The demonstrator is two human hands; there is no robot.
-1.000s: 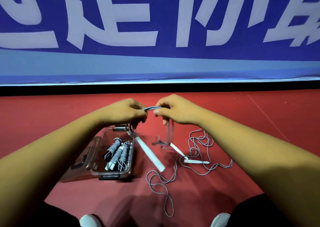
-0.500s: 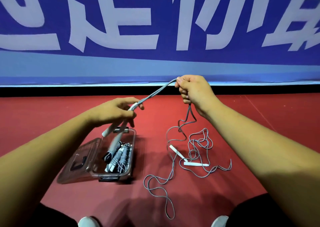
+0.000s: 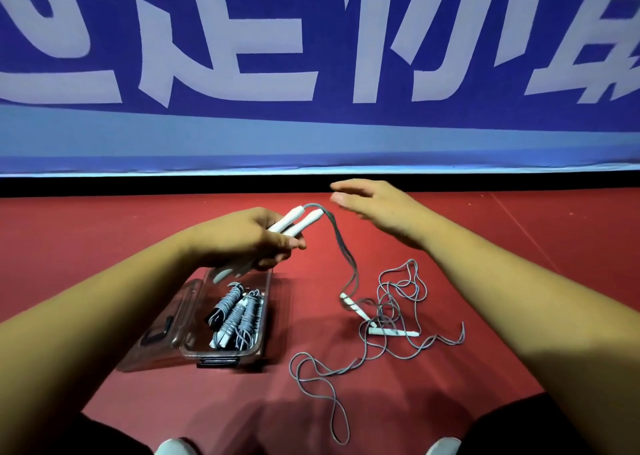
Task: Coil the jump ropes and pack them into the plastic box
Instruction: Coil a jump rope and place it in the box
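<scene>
My left hand (image 3: 249,239) grips the two white handles (image 3: 294,220) of a grey jump rope side by side above the box. Its doubled cord (image 3: 341,243) hangs from the handle tips down to the red floor and ends in loose loops (image 3: 325,385). My right hand (image 3: 374,208) hovers to the right of the handle tips, fingers straight, holding nothing. The clear plastic box (image 3: 263,316) lies open on the floor under my left hand, with several coiled ropes (image 3: 235,316) inside. Another rope (image 3: 398,302) with white handles (image 3: 393,332) lies tangled to the right.
The box's lid (image 3: 166,326) is folded out to the left. A blue banner (image 3: 311,73) with white lettering stands behind the red floor (image 3: 104,232). My knees and white shoe tips (image 3: 173,447) show at the bottom edge.
My right hand has let go of the cord and dropped lower with fingers spread. My left hand now holds both handles together, raised and pointing up to the right.
</scene>
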